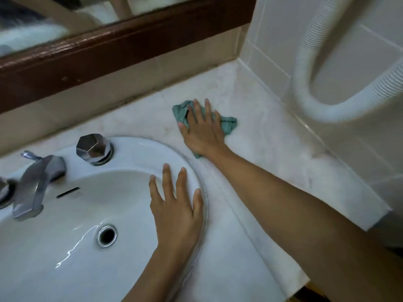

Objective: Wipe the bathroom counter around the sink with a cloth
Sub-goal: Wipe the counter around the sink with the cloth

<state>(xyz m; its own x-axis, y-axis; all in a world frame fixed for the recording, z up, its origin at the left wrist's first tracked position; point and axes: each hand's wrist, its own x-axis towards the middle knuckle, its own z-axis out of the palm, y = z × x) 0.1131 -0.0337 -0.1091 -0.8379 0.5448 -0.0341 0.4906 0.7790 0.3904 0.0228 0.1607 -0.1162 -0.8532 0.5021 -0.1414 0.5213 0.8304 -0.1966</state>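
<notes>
While the right hand (201,129) presses flat on the teal cloth (227,125), fingers straight and spread, not curled round it, the cloth lies bunched under palm and fingertips on the marble counter (272,153), edges poking out either side of the fingers

left hand (176,212) open, fingers splayed flat on the sink (135,147) rim, tips pointing toward the cloth; chrome tap knob (93,149) and faucet spout (37,182) left of those fingers

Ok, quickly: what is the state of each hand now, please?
Left hand: open, fingers straight, resting on the sink rim.
Right hand: open, pressing the teal cloth flat on the counter.
</notes>
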